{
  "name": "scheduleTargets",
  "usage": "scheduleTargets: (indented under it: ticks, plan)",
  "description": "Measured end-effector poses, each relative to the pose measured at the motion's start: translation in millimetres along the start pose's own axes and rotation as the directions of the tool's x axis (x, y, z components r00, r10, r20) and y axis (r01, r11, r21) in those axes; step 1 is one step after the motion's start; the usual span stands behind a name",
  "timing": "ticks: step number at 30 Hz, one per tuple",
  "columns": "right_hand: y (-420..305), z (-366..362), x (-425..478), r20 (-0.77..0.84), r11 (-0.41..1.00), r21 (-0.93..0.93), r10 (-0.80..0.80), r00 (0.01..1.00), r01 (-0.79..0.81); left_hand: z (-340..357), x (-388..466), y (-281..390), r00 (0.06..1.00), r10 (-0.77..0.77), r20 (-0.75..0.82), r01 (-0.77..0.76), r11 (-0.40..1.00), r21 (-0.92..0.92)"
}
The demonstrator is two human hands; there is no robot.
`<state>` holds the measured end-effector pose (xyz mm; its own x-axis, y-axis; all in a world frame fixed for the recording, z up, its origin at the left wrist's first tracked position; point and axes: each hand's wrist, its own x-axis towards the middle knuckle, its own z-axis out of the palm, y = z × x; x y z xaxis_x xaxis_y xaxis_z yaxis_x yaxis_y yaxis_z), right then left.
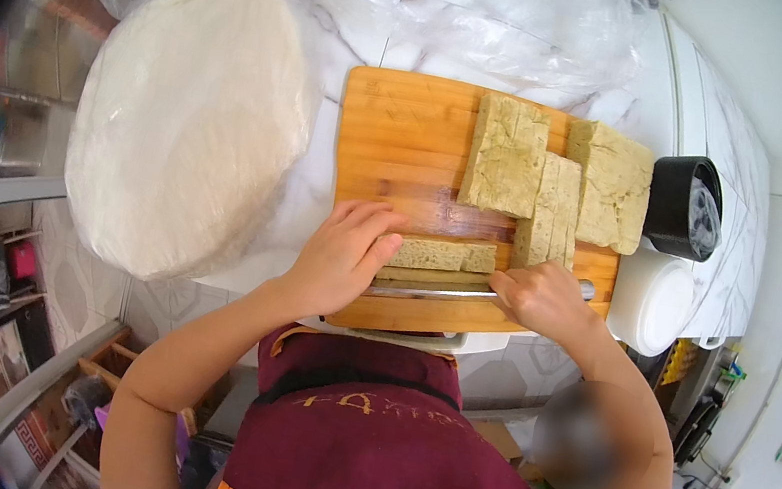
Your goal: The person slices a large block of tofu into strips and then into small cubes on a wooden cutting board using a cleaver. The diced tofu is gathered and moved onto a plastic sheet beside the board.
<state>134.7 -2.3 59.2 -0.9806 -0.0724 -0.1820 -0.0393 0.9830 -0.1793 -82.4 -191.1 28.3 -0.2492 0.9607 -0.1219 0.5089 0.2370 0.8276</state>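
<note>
My right hand (pixel 541 296) is closed around the handle of a kitchen knife (pixel 433 290); the metal butt of the handle shows beyond it. The blade lies lengthwise along the near side of a cut strip of porous tofu (pixel 435 254), with a thin slice between them. At the strip's left end is my left hand (pixel 344 253), its thumb against the tofu and its fingers curled over toward the far side. Beneath is a wooden cutting board (pixel 407 133). Thicker tofu blocks (pixel 506 157) (pixel 608 186) and a narrower piece (pixel 552 208) lie at the board's right.
A large pale round mass wrapped in plastic (pixel 189 123) stands left of the board. Clear plastic sheeting (pixel 502 10) covers the marble-patterned table behind. On the right are a black container (pixel 674 203) with plastic inside and a white lidded tub (pixel 651 302).
</note>
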Motion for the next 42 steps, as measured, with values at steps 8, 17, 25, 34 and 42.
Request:
scheduleTargets:
  ticks: [8, 17, 25, 34, 42]
  plan:
    - [-25, -68, -51, -0.172, 0.986, -0.015, 0.163, 0.971, -0.168, -34, 33, -16, 0.975, -0.088, 0.204, 0.181, 0.847, -0.500]
    - [-124, 21, -87, -0.295, 0.505, 0.559, 0.862, 0.412, -0.657, 34, 19, 25, 0.914, 0.243, 0.324, -0.387, 0.757, 0.526]
    - [-163, 51, -70, -0.128, 0.374, 0.504, 0.924, 0.361, -0.778, 38, 23, 12, 0.912, 0.325, 0.251, -0.410, 0.754, 0.513]
    - [-166, 38, -41, -0.132, 0.416, 0.488, 0.904, 0.407, -0.767, 25, 23, 6, 0.921, 0.300, 0.249, -0.389, 0.736, 0.554]
    - [-165, 37, -50, -0.106, 0.354, 0.586, 0.925, 0.364, -0.729, 21, 107, 4, 0.936, -0.212, 0.280, 0.289, 0.917, -0.274]
